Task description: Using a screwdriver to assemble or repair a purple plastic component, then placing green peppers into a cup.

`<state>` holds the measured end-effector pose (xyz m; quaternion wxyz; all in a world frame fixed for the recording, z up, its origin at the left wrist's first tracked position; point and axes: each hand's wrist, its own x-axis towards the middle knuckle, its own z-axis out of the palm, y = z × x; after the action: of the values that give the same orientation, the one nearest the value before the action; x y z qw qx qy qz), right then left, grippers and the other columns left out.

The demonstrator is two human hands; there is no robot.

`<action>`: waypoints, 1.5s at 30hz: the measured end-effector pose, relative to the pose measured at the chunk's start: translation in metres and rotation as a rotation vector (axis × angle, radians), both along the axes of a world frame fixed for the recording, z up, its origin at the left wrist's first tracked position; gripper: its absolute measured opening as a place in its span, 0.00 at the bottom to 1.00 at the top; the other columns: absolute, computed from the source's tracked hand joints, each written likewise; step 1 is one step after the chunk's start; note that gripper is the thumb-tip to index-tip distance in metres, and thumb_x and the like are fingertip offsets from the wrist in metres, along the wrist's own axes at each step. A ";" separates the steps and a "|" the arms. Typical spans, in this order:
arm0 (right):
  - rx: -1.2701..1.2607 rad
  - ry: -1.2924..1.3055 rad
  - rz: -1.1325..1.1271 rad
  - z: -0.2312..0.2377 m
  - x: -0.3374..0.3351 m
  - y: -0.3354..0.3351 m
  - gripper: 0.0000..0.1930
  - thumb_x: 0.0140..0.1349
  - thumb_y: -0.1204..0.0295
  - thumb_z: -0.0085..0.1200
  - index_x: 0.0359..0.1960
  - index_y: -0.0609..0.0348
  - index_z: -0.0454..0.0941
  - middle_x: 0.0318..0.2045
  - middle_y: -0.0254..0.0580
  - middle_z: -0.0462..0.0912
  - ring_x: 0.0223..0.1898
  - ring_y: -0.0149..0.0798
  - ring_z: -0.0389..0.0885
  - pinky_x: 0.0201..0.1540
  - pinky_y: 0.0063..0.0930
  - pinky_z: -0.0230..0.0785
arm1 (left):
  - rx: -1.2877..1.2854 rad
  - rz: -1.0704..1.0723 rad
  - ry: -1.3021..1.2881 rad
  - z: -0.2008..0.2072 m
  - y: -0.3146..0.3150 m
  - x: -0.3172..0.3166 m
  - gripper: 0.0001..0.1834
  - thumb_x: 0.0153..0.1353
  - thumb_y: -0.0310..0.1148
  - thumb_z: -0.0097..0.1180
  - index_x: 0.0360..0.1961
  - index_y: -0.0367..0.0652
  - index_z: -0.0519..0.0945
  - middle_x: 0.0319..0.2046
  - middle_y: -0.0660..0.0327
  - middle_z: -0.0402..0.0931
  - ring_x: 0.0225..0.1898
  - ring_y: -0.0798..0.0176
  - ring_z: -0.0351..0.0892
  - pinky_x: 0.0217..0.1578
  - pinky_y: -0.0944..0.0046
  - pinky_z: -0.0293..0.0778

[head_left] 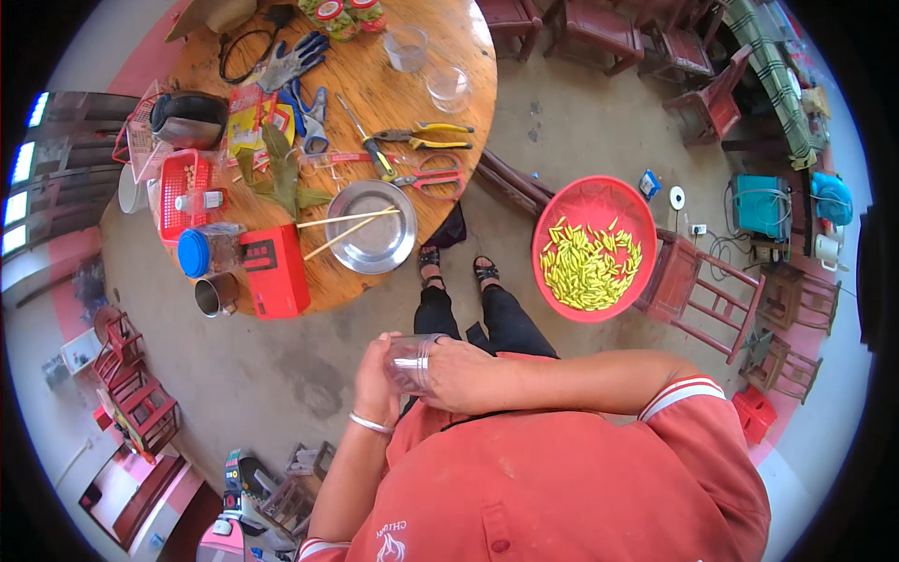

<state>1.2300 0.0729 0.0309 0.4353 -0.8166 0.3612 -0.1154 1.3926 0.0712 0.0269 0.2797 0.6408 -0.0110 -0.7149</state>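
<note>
In front of my belly I hold a clear jar (408, 363) on its side. My left hand (375, 382) wraps round its left end, with a white bangle on the wrist. My right hand (465, 377) is at the jar's other end. Its fingers are mostly hidden, and I cannot tell whether they reach inside or only cover the mouth. Ahead on the right, a red basin (641, 208) holds many small yellow-green chili peppers (590, 267). A metal bowl (373, 258) with chopsticks (351, 229) across it stands on the table's near edge.
The round wooden table (440, 98) carries scissors (435, 176), pliers (426, 137), a screwdriver (379, 157), gloves (295, 64), a red box (275, 272), a blue-lidded jar (206, 251), a metal mug (215, 294) and an electric kettle (189, 119). A wooden chair (702, 286) stands beside the basin.
</note>
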 end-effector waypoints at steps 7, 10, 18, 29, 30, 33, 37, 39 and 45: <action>0.542 -0.295 -0.129 -0.023 -0.054 0.017 0.18 0.55 0.66 0.54 0.46 0.59 0.76 0.37 0.46 0.80 0.41 0.48 0.77 0.43 0.39 0.69 | -0.556 -0.268 -0.584 -0.054 0.030 -0.015 0.17 0.63 0.41 0.50 0.45 0.39 0.74 0.36 0.59 0.76 0.38 0.64 0.75 0.41 0.64 0.70; 0.819 -0.363 -0.625 -0.092 -0.085 0.031 0.11 0.55 0.64 0.55 0.34 0.58 0.79 0.26 0.46 0.81 0.29 0.46 0.80 0.35 0.36 0.72 | -0.384 -0.345 -0.695 -0.077 0.040 -0.012 0.18 0.64 0.42 0.50 0.46 0.37 0.74 0.37 0.59 0.76 0.38 0.64 0.74 0.42 0.63 0.70; 0.395 0.303 -0.885 -0.410 -0.095 0.051 0.09 0.51 0.67 0.56 0.30 0.59 0.80 0.31 0.53 0.80 0.36 0.54 0.79 0.41 0.44 0.72 | 0.302 0.233 0.449 -0.207 0.057 0.010 0.35 0.65 0.60 0.34 0.53 0.38 0.72 0.50 0.44 0.73 0.51 0.39 0.72 0.53 0.44 0.70; 0.191 0.581 -0.746 -0.712 -0.001 -0.018 0.11 0.56 0.68 0.51 0.40 0.54 0.77 0.41 0.43 0.76 0.48 0.43 0.73 0.49 0.36 0.64 | 0.446 0.111 0.339 -0.387 0.043 0.003 0.43 0.55 0.66 0.47 0.58 0.39 0.67 0.54 0.45 0.70 0.52 0.39 0.72 0.50 0.42 0.72; 0.184 0.644 -0.698 -0.724 -0.002 -0.026 0.11 0.56 0.69 0.49 0.40 0.53 0.77 0.41 0.42 0.76 0.47 0.43 0.72 0.48 0.34 0.63 | 0.449 0.074 0.318 -0.395 0.047 0.007 0.42 0.56 0.65 0.47 0.59 0.39 0.66 0.55 0.44 0.69 0.54 0.38 0.70 0.51 0.41 0.71; 0.220 0.708 -0.498 -0.742 -0.010 -0.035 0.12 0.55 0.69 0.50 0.41 0.52 0.77 0.42 0.41 0.76 0.48 0.42 0.72 0.46 0.33 0.62 | 0.435 -0.059 0.291 -0.410 0.051 0.015 0.39 0.58 0.60 0.48 0.60 0.39 0.65 0.57 0.44 0.66 0.57 0.38 0.66 0.54 0.41 0.67; 0.073 0.451 -0.691 -0.713 -0.020 -0.018 0.09 0.53 0.71 0.51 0.36 0.55 0.76 0.36 0.46 0.79 0.43 0.47 0.74 0.42 0.38 0.65 | 0.388 -0.123 0.304 -0.390 0.067 0.022 0.37 0.59 0.58 0.48 0.60 0.39 0.65 0.57 0.45 0.66 0.58 0.39 0.65 0.58 0.43 0.61; 0.290 0.176 -0.791 -0.672 -0.019 -0.010 0.05 0.53 0.72 0.51 0.30 0.59 0.72 0.29 0.53 0.79 0.36 0.54 0.77 0.37 0.45 0.67 | 0.436 -0.070 0.379 -0.372 0.076 0.022 0.35 0.60 0.56 0.47 0.59 0.39 0.65 0.57 0.45 0.66 0.58 0.41 0.65 0.58 0.44 0.62; 0.164 -0.163 -1.133 -0.383 -0.031 0.002 0.11 0.58 0.69 0.48 0.39 0.60 0.64 0.24 0.56 0.77 0.31 0.60 0.77 0.32 0.49 0.68 | 0.387 -0.087 0.416 -0.249 0.099 0.047 0.31 0.64 0.54 0.42 0.57 0.38 0.66 0.55 0.45 0.68 0.56 0.44 0.68 0.56 0.45 0.66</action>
<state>1.1989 0.0754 -0.3520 0.3940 -0.4476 0.7152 -0.3647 1.4395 0.1703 -0.2221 0.1177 0.5206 0.1557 -0.8312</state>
